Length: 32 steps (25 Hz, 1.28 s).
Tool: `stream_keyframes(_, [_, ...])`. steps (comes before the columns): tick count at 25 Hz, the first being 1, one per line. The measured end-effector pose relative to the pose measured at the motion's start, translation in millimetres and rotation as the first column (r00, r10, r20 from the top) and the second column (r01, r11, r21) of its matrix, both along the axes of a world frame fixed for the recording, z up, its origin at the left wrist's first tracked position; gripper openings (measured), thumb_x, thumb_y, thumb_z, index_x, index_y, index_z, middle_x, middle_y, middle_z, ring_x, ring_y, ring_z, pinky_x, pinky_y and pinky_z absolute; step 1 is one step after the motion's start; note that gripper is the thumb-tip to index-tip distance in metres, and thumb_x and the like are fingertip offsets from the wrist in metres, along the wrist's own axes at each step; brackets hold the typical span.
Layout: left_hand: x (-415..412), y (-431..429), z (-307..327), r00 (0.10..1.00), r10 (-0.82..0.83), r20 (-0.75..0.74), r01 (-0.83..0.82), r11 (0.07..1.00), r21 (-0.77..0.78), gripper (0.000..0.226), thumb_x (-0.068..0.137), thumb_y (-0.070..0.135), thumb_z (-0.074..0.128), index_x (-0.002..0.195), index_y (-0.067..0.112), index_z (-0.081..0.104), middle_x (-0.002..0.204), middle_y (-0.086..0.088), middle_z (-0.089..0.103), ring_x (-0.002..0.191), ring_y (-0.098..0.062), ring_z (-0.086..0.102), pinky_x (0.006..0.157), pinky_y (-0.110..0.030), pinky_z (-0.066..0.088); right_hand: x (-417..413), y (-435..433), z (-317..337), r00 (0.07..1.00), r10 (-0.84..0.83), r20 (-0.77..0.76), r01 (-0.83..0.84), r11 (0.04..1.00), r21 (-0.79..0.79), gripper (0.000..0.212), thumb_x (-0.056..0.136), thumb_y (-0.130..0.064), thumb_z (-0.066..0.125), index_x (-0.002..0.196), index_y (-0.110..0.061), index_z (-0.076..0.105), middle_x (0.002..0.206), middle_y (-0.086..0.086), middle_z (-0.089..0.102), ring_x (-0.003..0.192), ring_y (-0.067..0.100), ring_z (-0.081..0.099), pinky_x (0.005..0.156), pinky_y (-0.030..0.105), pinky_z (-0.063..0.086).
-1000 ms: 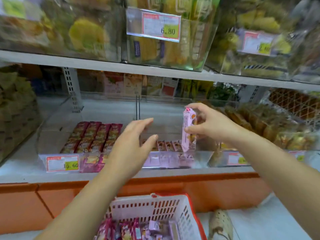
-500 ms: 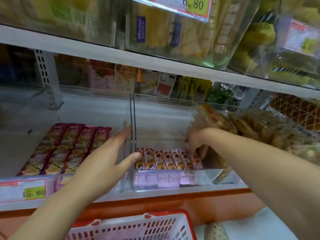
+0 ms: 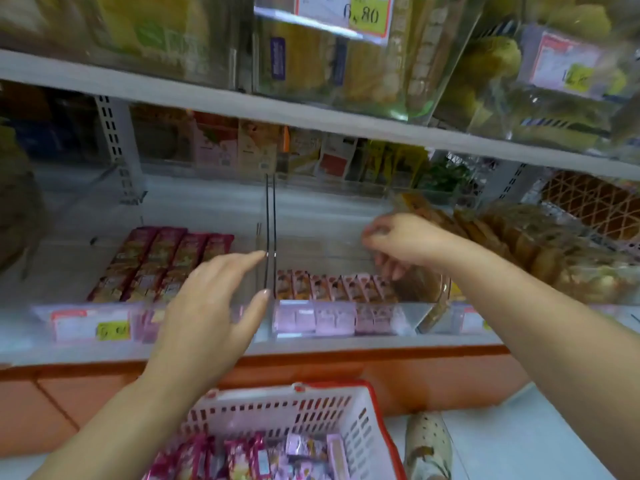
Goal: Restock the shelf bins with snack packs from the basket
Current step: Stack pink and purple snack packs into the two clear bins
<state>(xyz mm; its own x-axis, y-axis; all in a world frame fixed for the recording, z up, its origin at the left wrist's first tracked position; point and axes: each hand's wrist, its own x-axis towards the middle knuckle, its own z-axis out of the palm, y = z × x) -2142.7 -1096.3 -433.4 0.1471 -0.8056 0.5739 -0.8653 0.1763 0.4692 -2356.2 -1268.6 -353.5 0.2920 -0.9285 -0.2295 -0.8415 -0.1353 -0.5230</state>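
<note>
A row of pink snack packs [image 3: 332, 287] stands along the front of a clear shelf bin [image 3: 410, 315]. My right hand [image 3: 403, 244] hovers just above the right end of that row, fingers loosely curled with nothing in them. My left hand [image 3: 211, 306] is spread flat in front of the divider between this bin and the left bin, which holds dark red snack packs [image 3: 152, 261]. Below, the white basket with a red rim [image 3: 346, 389] contains several pink and red packs [image 3: 249, 455].
Bagged pastries [image 3: 519, 247] fill the bin to the right. The upper shelf edge [image 3: 207, 95] hangs close above the bins, with more clear bins on it. A price label [image 3: 93, 325] fronts the left bin. A patterned shoe [image 3: 429, 448] is right of the basket.
My right hand set the pink pack it held into the right end of the row, let it go and lifted away. My left hand stayed spread near the divider. The view tilted down.
</note>
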Motion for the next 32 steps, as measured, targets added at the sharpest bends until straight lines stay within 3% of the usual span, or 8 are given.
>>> stream_keyframes(3, [-23.8,33.6,-22.7,0.997,-0.046,-0.064,0.046,0.999,-0.009,0.036,0.088,0.025,0.057,0.123,0.02,0.057,0.108,0.008,0.058,0.095,-0.01,0.055,0.085,-0.024,0.043,-18.5,80.6,-10.8,0.972,0.116,0.206,-0.157,0.968,0.197,0.017,0.096,-0.024,0.053,0.099,-0.011,0.064,0.08,0.014,0.071,0.059,0.019,0.069,0.048,0.023,0.053])
stream_keyframes(8, [-69.0,81.8,-121.7,0.977,-0.05,-0.21,0.152,0.849,0.507,0.039,0.092,0.025,0.057,0.13,0.027,0.052,0.13,0.007,0.052,0.117,-0.011,0.052,0.099,-0.025,0.039,-40.6,156.8,-180.6,0.957,0.241,-0.165,-0.104,0.809,0.578,0.023,0.095,-0.016,0.05,0.115,-0.009,0.059,0.102,0.011,0.066,0.087,0.027,0.069,0.075,0.035,0.058])
stream_keyframes(12, [-83.8,123.5,-173.7,0.957,0.024,-0.288,0.204,0.648,0.734,0.042,0.095,0.031,0.054,0.136,0.029,0.048,0.141,0.004,0.045,0.108,-0.009,0.058,0.098,-0.026,0.043,-58.8,203.2,-288.8,0.872,0.207,-0.444,-0.031,0.928,0.372,0.034,0.095,-0.02,0.044,0.127,-0.01,0.047,0.128,0.013,0.056,0.115,0.031,0.057,0.089,0.033,0.047])
stream_keyframes(15, [-84.8,142.2,-190.5,0.944,0.111,-0.311,0.187,0.597,0.78,0.041,0.094,0.028,0.054,0.135,0.029,0.05,0.121,-0.002,0.057,0.062,-0.002,0.055,0.065,-0.021,0.048,-48.2,228.7,-315.2,0.886,0.226,-0.404,-0.11,0.951,0.29,0.039,0.093,-0.024,0.046,0.131,-0.014,0.043,0.129,0.013,0.049,0.114,0.033,0.054,0.088,0.037,0.045])
stream_keyframes(20, [-76.8,158.9,-198.2,0.92,0.209,-0.333,0.178,0.535,0.826,0.041,0.095,0.023,0.056,0.135,0.025,0.051,0.098,0.009,0.058,0.057,-0.01,0.054,0.054,-0.02,0.047,-26.6,254.5,-326.7,0.85,0.348,-0.395,-0.212,0.914,0.347,0.048,0.082,-0.041,0.067,0.119,-0.017,0.049,0.124,0.009,0.047,0.121,0.03,0.042,0.095,0.038,0.042])
stream_keyframes(25, [-73.5,156.5,-187.5,0.828,0.299,-0.474,0.303,0.472,0.828,0.048,0.095,0.028,0.056,0.141,0.027,0.042,0.08,0.013,0.055,0.049,-0.007,0.043,0.051,-0.023,0.044,-35.0,219.1,-295.2,0.991,-0.011,0.132,-0.043,0.917,0.397,0.027,0.086,-0.031,0.069,0.082,-0.016,0.047,0.071,-0.003,0.043,0.066,0.014,0.046,0.062,0.028,0.043])
stream_keyframes(29, [-79.0,148.0,-164.3,0.51,0.435,-0.742,0.585,0.457,0.67,0.069,0.087,0.034,0.066,0.147,0.027,0.032,0.129,0.008,0.051,0.098,-0.005,0.06,0.089,-0.022,0.049,-43.4,193.6,-248.3,0.746,-0.297,0.596,-0.171,0.779,0.603,0.044,0.087,-0.015,0.068,0.128,-0.014,0.051,0.095,0.002,0.064,0.09,0.018,0.064,0.082,0.031,0.054])
stream_keyframes(32, [-81.6,144.0,-154.7,0.176,0.5,-0.848,0.684,0.557,0.471,0.053,0.087,0.014,0.065,0.136,0.008,0.044,0.116,-0.009,0.069,0.104,-0.021,0.068,0.091,-0.037,0.055,-50.1,194.5,-233.6,0.524,-0.441,0.729,-0.328,0.686,0.65,0.05,0.082,-0.004,0.065,0.129,-0.013,0.052,0.084,0.006,0.066,0.086,0.024,0.062,0.084,0.038,0.052])
